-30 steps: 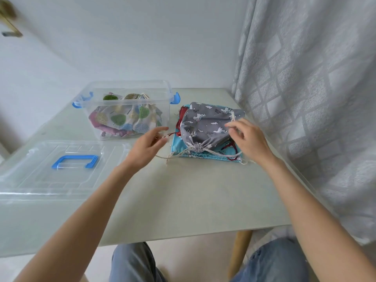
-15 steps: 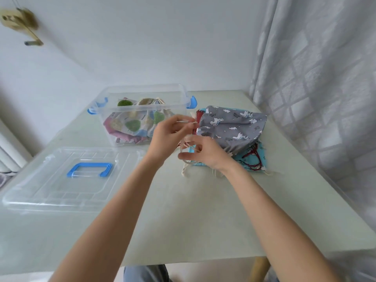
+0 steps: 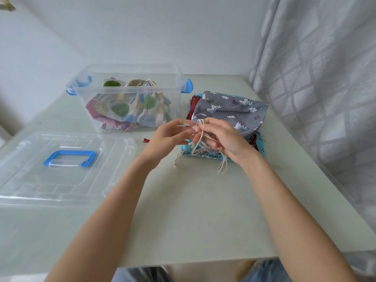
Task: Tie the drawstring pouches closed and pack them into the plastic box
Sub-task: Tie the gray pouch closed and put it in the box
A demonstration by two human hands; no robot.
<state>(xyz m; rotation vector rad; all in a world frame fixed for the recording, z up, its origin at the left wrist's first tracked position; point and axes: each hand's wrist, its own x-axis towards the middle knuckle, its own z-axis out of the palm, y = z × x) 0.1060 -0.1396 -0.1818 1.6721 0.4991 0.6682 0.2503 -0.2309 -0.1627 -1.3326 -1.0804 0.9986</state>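
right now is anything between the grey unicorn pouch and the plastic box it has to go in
Nothing visible. The grey unicorn pouch lies right beside the plastic box, which is open at the top; its lid lies apart on the table. Both hands hold the pouch's cord.

My grey unicorn pouch (image 3: 230, 110) lies atop the pouch pile (image 3: 203, 154) on the desk, its cream cord (image 3: 200, 127) looped upward, beside the clear open box (image 3: 130, 78) holding tied pouches (image 3: 130, 110).
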